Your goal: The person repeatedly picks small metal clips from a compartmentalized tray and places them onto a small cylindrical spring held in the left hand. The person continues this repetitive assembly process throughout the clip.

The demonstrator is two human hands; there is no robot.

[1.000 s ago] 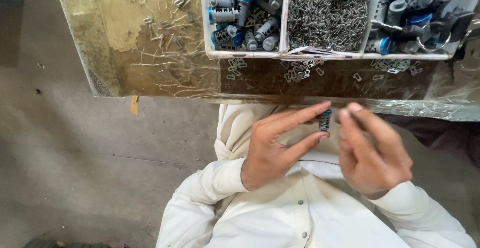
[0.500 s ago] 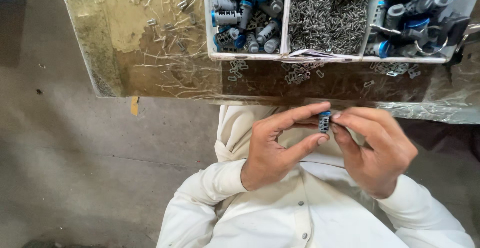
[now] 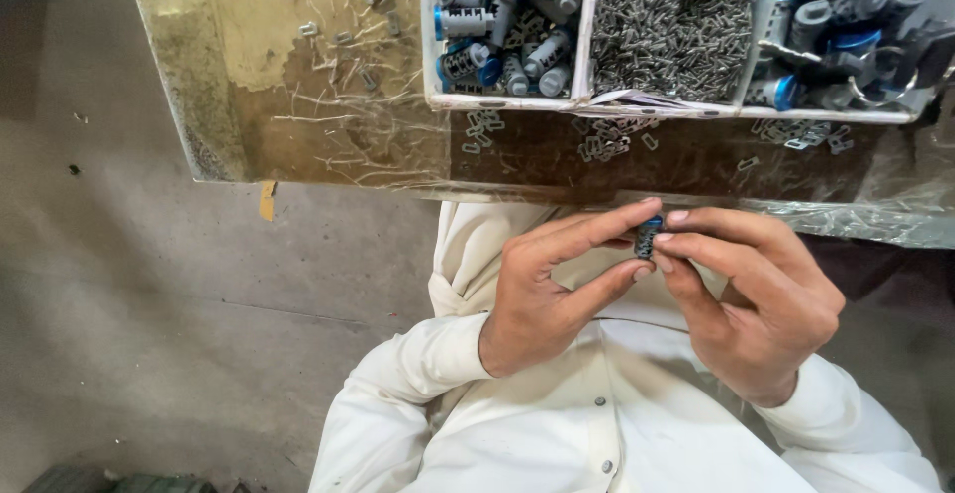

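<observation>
Left hand [image 3: 542,294] and right hand [image 3: 756,299] raised together in front of the white buttoned garment [image 3: 557,423], just below the near edge of the surface [image 3: 298,75]. Small dark cylindrical part with a blue cap [image 3: 648,236] pinched between both hands: left thumb and forefinger closed on its left side, right fingertips [image 3: 665,241] pressed against its right side. Remaining fingers of each hand curled loosely inward. Part held upright, blue end uppermost, clear of the surface.

Worn, yellowish plastic-covered surface carrying a white divided tray [image 3: 587,45] at the far side. Left compartment filled with grey-and-blue cylindrical parts [image 3: 502,25]; middle compartment filled with small grey metal pins [image 3: 671,20]; right compartment filled with more grey-and-blue parts [image 3: 846,15]. Loose small metal clips [image 3: 607,140] scattered on the surface just in front of the tray. Grey concrete floor [image 3: 129,304] at the left.
</observation>
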